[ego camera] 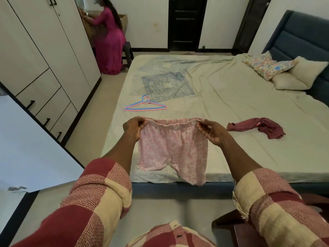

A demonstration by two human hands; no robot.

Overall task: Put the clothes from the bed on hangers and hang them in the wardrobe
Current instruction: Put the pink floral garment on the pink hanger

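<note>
Pink shorts [171,150] hang by the waistband pinched in left hand [132,128] and right hand [212,133], hangers [146,105] lying just beyond, nearer the left.

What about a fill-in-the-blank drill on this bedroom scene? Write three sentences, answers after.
1. Both hands, left hand and right hand, pinch the ____ of the pink floral cotton shorts.
2. The pink and blue plastic hangers lie on the ____.
3. The crumpled maroon cloth garment lies on the shorts' ____ side.

Missing words: waistband; bed; right
</note>
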